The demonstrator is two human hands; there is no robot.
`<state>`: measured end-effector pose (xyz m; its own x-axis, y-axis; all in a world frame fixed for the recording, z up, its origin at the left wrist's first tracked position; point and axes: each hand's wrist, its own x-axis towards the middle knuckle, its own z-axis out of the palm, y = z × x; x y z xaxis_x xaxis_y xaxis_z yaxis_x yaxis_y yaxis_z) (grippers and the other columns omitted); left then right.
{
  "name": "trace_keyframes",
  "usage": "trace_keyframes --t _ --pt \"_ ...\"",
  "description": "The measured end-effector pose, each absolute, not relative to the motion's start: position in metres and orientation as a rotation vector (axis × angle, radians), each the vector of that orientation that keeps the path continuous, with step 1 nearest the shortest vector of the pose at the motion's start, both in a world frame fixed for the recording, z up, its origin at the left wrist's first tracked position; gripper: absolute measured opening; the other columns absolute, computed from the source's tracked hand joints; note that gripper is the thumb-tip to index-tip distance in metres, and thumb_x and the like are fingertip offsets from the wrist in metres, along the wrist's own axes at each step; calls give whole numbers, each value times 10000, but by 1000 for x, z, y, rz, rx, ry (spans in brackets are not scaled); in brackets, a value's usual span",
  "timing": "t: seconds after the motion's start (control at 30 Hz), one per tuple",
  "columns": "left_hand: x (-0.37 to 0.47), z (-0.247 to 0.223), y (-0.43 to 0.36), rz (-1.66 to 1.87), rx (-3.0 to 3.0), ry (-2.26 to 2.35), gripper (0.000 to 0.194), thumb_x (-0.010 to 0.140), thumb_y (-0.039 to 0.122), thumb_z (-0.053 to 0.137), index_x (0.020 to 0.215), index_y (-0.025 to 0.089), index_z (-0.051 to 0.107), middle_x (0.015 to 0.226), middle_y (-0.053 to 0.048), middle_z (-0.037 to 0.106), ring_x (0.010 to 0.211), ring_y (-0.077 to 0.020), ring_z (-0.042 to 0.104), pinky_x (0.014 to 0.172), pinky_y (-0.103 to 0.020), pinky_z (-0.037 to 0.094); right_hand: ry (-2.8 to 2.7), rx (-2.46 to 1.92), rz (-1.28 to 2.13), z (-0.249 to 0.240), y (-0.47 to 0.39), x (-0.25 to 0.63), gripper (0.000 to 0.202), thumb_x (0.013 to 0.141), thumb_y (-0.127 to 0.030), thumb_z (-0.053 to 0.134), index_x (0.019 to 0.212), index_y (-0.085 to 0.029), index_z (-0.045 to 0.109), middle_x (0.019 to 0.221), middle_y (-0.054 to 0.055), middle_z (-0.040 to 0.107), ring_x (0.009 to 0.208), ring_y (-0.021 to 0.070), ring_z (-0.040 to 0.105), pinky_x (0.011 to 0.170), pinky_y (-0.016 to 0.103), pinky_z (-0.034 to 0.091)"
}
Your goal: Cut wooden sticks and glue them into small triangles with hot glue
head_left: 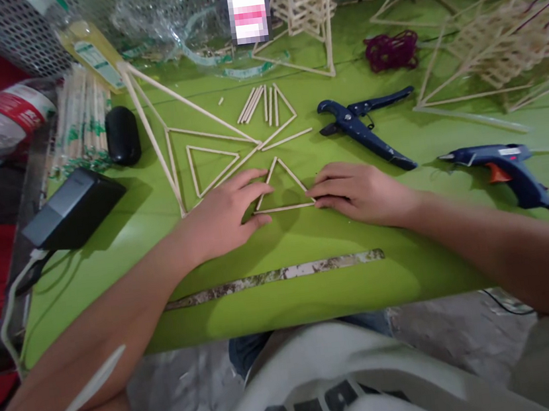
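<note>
A small triangle of thin wooden sticks (285,208) lies flat on the green tabletop between my hands. My left hand (220,217) rests at its left side with thumb and fingers apart, the fingertips at the left stick. At the lower right corner, my right hand (366,193) has its fingers and thumb closed on the sticks. Another small stick triangle (193,172) lies within a larger stick frame (150,143) beyond my left hand. Several short loose sticks (251,105) lie ahead, beside two joined sticks (286,101) and a single stick (287,138).
A blue cutter (360,129) and a blue glue gun (497,168) lie on the right. A worn flat strip (283,274) lies near the front edge. At left are a black box (73,209), a black case (122,136) and bundled sticks (81,119). Stick structures (518,45) and purple string (392,51) stand behind.
</note>
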<state>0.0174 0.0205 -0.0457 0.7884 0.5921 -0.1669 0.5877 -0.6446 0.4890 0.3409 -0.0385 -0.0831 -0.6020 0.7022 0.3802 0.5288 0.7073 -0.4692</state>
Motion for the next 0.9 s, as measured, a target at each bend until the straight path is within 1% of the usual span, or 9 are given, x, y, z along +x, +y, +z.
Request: trace_keyframes --t 0.1,0.23,0.43,0.6,0.67,0.73,0.8,0.9 --pt "18 -45 21 -11 2442 881 519 1095 463 668 1569 252 636 1810 -112 430 1468 -379 629 1246 -628 535 -2362 -934 421 -83 -38 341 231 1119 -273 644 1182 -204 855 1104 126 815 1002 259 772 899 426 671" --pt "19 -42 23 -42 2434 891 570 1090 498 669 1597 241 619 1795 -109 460 1481 -379 617 1261 -615 526 -2353 -954 449 -83 -39 341 244 1121 -275 635 1198 -226 861 1105 119 812 1017 263 767 912 432 668" --pt "19 -37 22 -107 2441 906 603 1086 508 669 1617 227 610 1811 -114 437 1489 -392 610 1270 -629 517 -2358 -961 473 -81 -39 341 244 1121 -273 637 1196 -211 861 1112 122 813 1021 260 766 923 422 659" --pt "19 -37 21 -117 2465 907 640 1089 526 659 1656 243 572 1815 -109 432 1557 -406 549 1305 -632 482 -2358 -944 480 -83 -38 341 232 1112 -261 648 1194 -217 861 1112 117 817 1014 263 773 909 427 665" --pt "19 -37 20 -105 2464 906 659 1084 520 667 1676 256 545 1811 -103 438 1553 -405 550 1302 -625 483 -2349 -935 477 -83 -37 342 225 1103 -255 661 1191 -216 864 1107 120 817 1004 265 775 904 427 665" --pt "18 -36 20 -81 2446 919 685 1067 510 696 1684 265 530 1788 -112 462 1475 -395 610 1262 -608 519 -2347 -926 466 -83 -37 342 218 1098 -249 669 1189 -216 864 1107 122 817 1005 264 777 906 423 665" --pt "18 -34 19 -58 2420 949 699 1036 490 744 1665 256 546 1721 -138 521 1315 -363 692 1169 -579 581 -2351 -914 463 -82 -37 342 221 1100 -239 663 1197 -216 860 1119 124 818 1022 266 780 913 422 667" --pt "18 -31 19 -52 2386 1005 632 995 425 804 1565 215 631 1505 -158 655 1085 -302 728 996 -514 636 -2360 -898 478 -80 -38 343 238 1102 -215 646 1221 -220 853 1147 124 821 1061 267 782 937 418 669"
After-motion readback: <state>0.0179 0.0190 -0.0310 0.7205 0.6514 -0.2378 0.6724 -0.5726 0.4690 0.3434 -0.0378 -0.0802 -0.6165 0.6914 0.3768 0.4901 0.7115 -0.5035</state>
